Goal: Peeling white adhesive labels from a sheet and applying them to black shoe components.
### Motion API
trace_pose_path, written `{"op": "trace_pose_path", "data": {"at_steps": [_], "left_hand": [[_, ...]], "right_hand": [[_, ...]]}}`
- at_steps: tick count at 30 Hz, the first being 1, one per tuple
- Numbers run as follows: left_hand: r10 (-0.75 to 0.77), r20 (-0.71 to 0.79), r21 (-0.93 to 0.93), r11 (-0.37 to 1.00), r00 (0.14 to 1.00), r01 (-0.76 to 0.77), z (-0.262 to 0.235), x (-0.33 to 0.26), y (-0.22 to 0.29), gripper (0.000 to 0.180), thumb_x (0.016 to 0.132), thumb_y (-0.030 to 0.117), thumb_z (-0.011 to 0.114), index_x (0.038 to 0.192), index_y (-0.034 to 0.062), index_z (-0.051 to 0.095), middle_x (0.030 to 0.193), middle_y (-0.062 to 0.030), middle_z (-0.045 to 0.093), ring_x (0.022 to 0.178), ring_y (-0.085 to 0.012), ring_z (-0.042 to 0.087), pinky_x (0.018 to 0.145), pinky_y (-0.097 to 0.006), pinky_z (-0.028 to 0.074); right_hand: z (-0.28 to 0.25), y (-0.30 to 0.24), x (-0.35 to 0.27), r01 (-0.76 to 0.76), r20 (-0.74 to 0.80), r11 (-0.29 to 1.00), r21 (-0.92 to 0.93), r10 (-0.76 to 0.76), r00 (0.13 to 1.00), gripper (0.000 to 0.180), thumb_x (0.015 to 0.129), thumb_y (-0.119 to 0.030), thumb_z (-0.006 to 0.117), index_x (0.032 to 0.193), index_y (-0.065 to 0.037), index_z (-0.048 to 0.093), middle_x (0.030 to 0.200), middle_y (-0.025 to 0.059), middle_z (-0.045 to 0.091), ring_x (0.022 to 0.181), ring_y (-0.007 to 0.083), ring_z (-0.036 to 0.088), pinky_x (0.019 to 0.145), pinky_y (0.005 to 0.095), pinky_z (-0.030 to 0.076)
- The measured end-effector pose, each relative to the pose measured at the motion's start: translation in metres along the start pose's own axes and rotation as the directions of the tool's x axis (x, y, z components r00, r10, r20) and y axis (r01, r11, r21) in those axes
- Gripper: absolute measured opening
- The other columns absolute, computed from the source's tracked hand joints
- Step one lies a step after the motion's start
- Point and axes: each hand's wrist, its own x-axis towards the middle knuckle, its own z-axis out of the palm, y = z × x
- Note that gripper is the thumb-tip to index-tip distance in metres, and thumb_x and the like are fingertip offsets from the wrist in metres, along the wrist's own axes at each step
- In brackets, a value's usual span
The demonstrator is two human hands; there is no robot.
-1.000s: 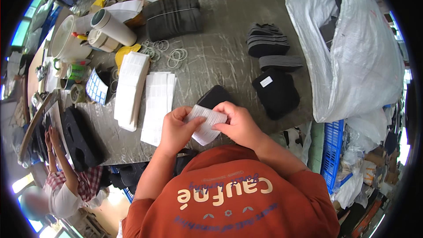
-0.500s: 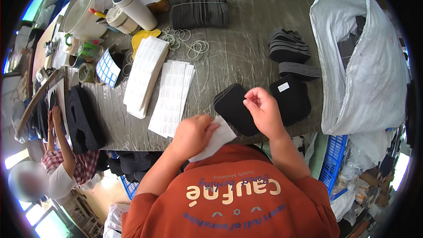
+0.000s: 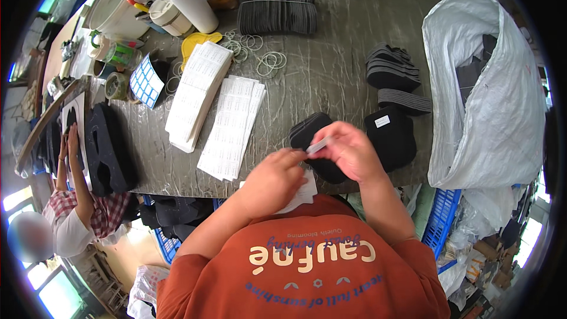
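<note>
My left hand (image 3: pixel 273 182) holds a white sheet of labels (image 3: pixel 300 194) low at the table's near edge, in front of my orange shirt. My right hand (image 3: pixel 349 155) is close beside it and pinches a small white sticker (image 3: pixel 317 146) between thumb and fingers. Just beyond both hands lies a black foam piece (image 3: pixel 308 130) on the grey table (image 3: pixel 325 77). To its right sits a black stack (image 3: pixel 391 139) with a small white label on top.
Two piles of white label sheets (image 3: pixel 231 127) lie left of my hands, with loose rubber bands (image 3: pixel 261 54) and a bundle of dark pieces (image 3: pixel 277 6) behind. A big white sack (image 3: pixel 493 100) fills the right side. Another person (image 3: pixel 77 207) works at the left.
My right hand has come back from the black pieces toward my left hand and now pinches a small sticker. The label sheet stays in my left hand.
</note>
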Motion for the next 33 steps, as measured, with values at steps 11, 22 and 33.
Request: {"op": "trace_pose_path", "data": {"at_steps": [11, 22, 33], "left_hand": [[0.006, 0.127, 0.162, 0.986, 0.992, -0.027, 0.019, 0.003, 0.001, 0.017, 0.084, 0.01, 0.055, 0.085, -0.0062, 0.06, 0.126, -0.0207, 0.054, 0.126, -0.0343, 0.044, 0.107, -0.042, 0.035], [0.009, 0.091, 0.137, 0.99, 0.996, -0.022, 0.023, 0.003, 0.0, 0.017, 0.084, 0.011, 0.056, 0.083, -0.0065, 0.06, 0.126, -0.0206, 0.054, 0.126, -0.0329, 0.045, 0.107, -0.044, 0.034], [-0.001, 0.1, 0.147, 0.989, 0.995, -0.014, 0.022, 0.004, 0.001, 0.016, 0.083, 0.01, 0.054, 0.084, -0.005, 0.06, 0.13, -0.0199, 0.051, 0.125, -0.0319, 0.046, 0.108, -0.045, 0.033]], "right_hand": [[-0.008, -0.027, 0.002, 0.033, -0.339, 0.789, -0.613, -0.301, 0.891, 0.004, 0.087, -0.001, 0.061, 0.083, -0.002, 0.06, 0.072, -0.0001, 0.06, 0.063, 0.0061, 0.052, 0.059, 0.021, 0.043], [-0.017, 0.019, 0.006, -0.019, -0.292, 0.619, -0.785, -0.344, 0.892, 0.005, 0.084, -0.001, 0.065, 0.082, 0.002, 0.062, 0.068, 0.0031, 0.063, 0.063, 0.0052, 0.055, 0.058, 0.0227, 0.045], [-0.015, 0.023, 0.008, -0.073, -0.305, 0.511, -0.856, -0.386, 0.87, 0.008, 0.081, -0.005, 0.067, 0.078, 0.001, 0.063, 0.064, 0.0078, 0.063, 0.057, 0.0094, 0.056, 0.055, 0.0259, 0.045]]}}
